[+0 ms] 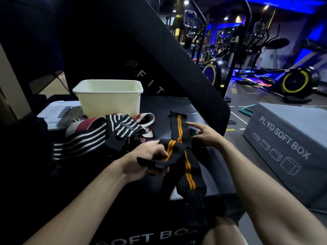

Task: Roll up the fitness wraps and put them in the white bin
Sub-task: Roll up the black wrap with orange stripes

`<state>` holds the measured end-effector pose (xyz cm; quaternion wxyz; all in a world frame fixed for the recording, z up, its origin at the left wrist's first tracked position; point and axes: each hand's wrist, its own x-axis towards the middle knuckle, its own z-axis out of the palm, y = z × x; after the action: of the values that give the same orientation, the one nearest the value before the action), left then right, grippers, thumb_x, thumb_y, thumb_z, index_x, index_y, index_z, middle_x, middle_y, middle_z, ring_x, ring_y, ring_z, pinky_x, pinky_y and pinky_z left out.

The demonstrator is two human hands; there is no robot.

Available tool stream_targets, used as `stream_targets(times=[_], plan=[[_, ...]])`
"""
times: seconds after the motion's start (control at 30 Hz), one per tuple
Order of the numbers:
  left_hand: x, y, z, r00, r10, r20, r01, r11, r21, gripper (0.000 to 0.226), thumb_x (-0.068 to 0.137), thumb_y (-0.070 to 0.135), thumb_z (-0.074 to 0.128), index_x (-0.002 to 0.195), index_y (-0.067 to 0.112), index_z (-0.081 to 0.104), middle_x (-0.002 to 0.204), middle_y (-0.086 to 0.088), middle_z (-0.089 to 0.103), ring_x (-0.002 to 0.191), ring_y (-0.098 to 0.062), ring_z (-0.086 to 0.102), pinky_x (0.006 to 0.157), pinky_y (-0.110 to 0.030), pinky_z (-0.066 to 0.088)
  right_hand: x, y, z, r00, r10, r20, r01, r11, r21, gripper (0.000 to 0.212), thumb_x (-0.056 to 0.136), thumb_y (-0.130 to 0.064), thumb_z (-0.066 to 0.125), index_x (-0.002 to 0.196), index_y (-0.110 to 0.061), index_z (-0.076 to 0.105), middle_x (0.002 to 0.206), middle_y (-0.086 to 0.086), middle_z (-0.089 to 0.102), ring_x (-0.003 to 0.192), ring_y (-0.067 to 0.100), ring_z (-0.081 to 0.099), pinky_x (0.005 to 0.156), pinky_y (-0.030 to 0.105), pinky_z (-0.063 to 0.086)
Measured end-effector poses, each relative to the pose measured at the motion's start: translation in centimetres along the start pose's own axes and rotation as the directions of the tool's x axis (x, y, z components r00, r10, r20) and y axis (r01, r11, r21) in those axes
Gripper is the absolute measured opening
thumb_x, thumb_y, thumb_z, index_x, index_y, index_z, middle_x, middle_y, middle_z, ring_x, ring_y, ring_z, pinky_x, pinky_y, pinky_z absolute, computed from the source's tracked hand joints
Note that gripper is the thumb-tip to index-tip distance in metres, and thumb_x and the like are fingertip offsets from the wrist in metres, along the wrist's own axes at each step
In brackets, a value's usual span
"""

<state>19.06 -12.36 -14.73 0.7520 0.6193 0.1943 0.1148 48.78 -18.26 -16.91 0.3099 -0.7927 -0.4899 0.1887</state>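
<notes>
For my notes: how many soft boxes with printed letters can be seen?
2. The dark soft box lies under the wraps; the grey soft box stands on the floor at the right. Others may be hidden.

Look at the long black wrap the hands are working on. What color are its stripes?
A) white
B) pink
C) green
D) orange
D: the black wrap gripped by the left hand has two orange lines running down its length; the white-striped wraps lie in a separate pile in front of the white bin.
</notes>
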Motion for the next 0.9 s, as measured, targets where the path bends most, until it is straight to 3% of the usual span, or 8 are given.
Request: stream_targets(times=[0.13,0.23,0.33,0.4,0.5,0.67,0.77,0.9], plan=[[-0.1,0.8,-0.1,0.991,-0.133,0.028,0.135,0.985,-0.111,0.018,0.087,0.009,0.040,0.077,0.009,0.054,0.067,-0.007,0.058,0.051,-0.018,0.053,0.050,-0.027,0.045,-0.3,-1.6,0.3,0.996,-0.077,0.045,0.080,0.994,-0.070,0.016,0.095,-0.019,0.066,0.107,-0.031,0.070,0.063,0.001,0.063,0.056,0.011,0.059,0.056,0.026,0.049],[-0.1,0.8,-0.7,0.946,-0.243,0.216,0.284,0.941,-0.183,0.019,0.089,0.021,0.032,0.075,0.019,0.044,0.059,0.002,0.039,0.044,-0.012,0.037,0.043,-0.023,0.034,-0.3,-3.1,0.4,0.967,-0.135,-0.218,0.095,0.978,-0.186,0.015,0.092,-0.022,0.062,0.083,-0.011,0.064,0.075,0.009,0.067,0.072,0.023,0.065,0.065,0.036,0.047],[0.1,0.1,-1.1,0.845,-0.227,0.485,0.356,0.915,-0.191,0.017,0.091,0.037,0.050,0.085,0.023,0.044,0.059,0.009,0.027,0.043,-0.004,0.028,0.039,-0.017,0.027,-0.2,-5.4,-0.7,0.898,-0.068,-0.435,-0.067,0.955,-0.288,0.025,0.090,-0.039,0.063,0.094,-0.015,0.068,0.085,0.007,0.065,0.080,0.029,0.060,0.069,0.037,0.046],[0.2,-0.1,-0.5,0.785,-0.211,0.583,0.378,0.908,-0.180,0.032,0.083,0.042,0.071,0.089,0.024,0.046,0.064,0.008,0.022,0.047,-0.004,0.023,0.041,-0.015,0.028,0.0,-6.4,-0.7,0.931,-0.028,-0.363,-0.118,0.921,-0.372,0.027,0.089,-0.038,0.066,0.105,-0.017,0.068,0.096,0.010,0.066,0.091,0.033,0.062,0.076,0.039,0.050],[-0.1,0.3,1.1,0.836,-0.269,0.479,0.375,0.916,-0.141,0.012,0.095,0.033,0.047,0.088,0.025,0.043,0.064,0.008,0.026,0.047,-0.004,0.026,0.043,-0.015,0.032,0.1,-6.4,0.4,0.971,-0.055,-0.234,-0.026,0.943,-0.332,0.019,0.090,-0.024,0.069,0.106,-0.016,0.074,0.103,0.009,0.076,0.099,0.029,0.070,0.083,0.039,0.056],[-0.7,0.7,2.2,0.980,-0.163,0.118,0.164,0.987,0.006,0.031,0.103,0.027,0.032,0.082,0.017,0.054,0.070,-0.002,0.053,0.057,-0.016,0.051,0.054,-0.028,0.050,0.1,-5.8,0.3,0.931,0.064,-0.360,0.021,0.974,0.226,0.014,0.090,-0.019,0.066,0.090,-0.019,0.080,0.087,0.004,0.075,0.077,0.020,0.069,0.067,0.026,0.052],[-1.1,1.6,3.3,0.992,-0.102,0.073,0.097,0.993,0.059,0.034,0.100,0.019,0.041,0.077,0.010,0.064,0.071,-0.009,0.066,0.057,-0.022,0.063,0.057,-0.033,0.056,0.1,-7.0,-1.3,0.922,0.186,-0.340,0.093,0.746,0.660,0.016,0.095,-0.029,0.071,0.087,-0.016,0.075,0.072,0.000,0.068,0.059,0.013,0.061,0.058,0.027,0.050],[-0.8,2.5,4.0,0.995,0.006,0.096,-0.011,0.999,0.053,0.025,0.098,0.006,0.040,0.079,0.007,0.057,0.071,-0.014,0.071,0.059,-0.025,0.068,0.066,-0.040,0.059,2.1,-8.7,-3.9,0.920,0.188,-0.344,0.197,0.538,0.820,0.015,0.091,-0.001,0.071,0.093,-0.016,0.069,0.078,0.002,0.066,0.069,0.012,0.062,0.058,0.025,0.048]])
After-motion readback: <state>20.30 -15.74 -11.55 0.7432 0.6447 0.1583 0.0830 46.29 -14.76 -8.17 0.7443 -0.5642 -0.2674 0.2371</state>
